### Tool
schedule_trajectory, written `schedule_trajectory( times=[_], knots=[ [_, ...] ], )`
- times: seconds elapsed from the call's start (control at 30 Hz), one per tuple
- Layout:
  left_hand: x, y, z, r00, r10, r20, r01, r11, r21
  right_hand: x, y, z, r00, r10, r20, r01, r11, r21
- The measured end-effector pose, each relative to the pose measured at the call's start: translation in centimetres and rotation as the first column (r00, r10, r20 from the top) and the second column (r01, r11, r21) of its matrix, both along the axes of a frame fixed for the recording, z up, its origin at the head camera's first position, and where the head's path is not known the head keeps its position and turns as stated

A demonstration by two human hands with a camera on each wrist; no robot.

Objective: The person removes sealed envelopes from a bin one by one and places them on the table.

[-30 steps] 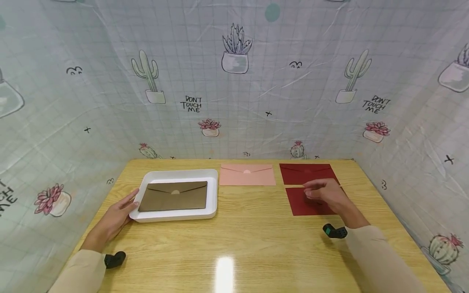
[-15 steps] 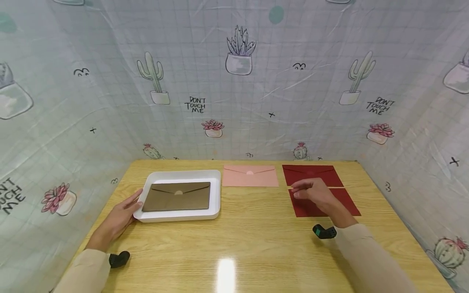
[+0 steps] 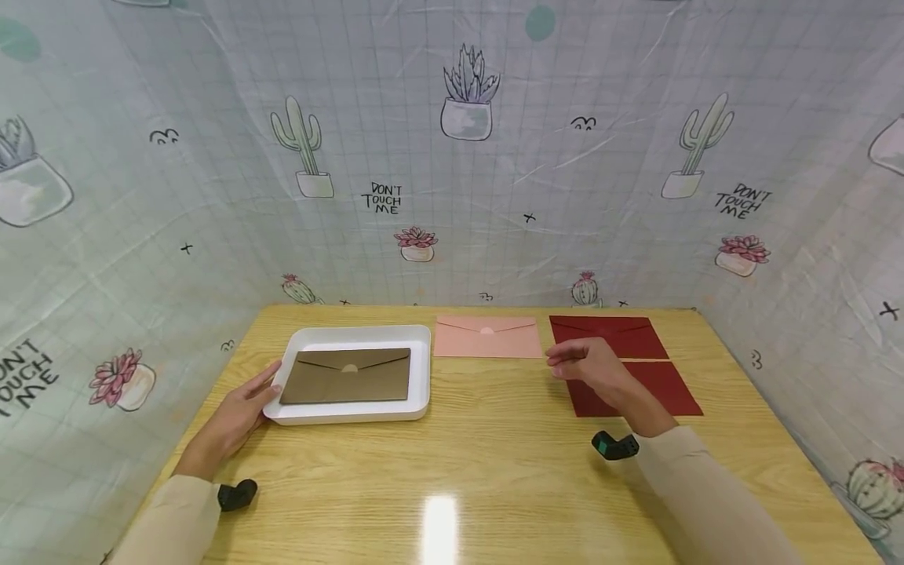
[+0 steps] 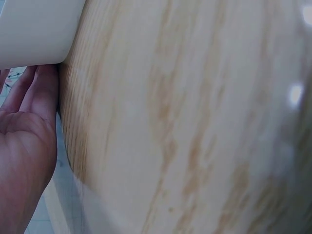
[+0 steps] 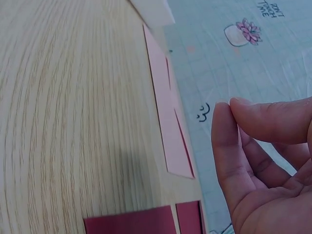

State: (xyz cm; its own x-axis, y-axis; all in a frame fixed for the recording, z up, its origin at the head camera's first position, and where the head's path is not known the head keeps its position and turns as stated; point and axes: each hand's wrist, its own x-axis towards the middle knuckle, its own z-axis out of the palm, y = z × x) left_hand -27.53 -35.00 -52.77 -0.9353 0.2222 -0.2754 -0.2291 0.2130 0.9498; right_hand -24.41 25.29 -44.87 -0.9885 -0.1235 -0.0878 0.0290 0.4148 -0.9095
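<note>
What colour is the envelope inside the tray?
The envelope is golden brown; the head view shows it best.

Right hand [image 3: 592,370] hovers, thumb [image 5: 273,122] perhaps touching forefinger [image 5: 226,139].

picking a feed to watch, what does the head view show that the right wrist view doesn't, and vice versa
Only head: the left hand holding the white tray, and the brown envelope inside. Only right wrist: the palm side of the right hand. Both: the right hand, pink envelope, red envelopes, table, patterned curtain and at least part of the tray.
</note>
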Motion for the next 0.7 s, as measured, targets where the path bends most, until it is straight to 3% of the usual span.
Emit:
schedule_trajectory(
  times=[0.7],
  knots=[
    [-0.1,-0.2,0.4,1.0,-0.018,-0.021,0.018,1.0,-0.01,-0.7,-3.8,-1.0,0.998,0.056,-0.007,-0.056,0.993,-0.102]
  ],
)
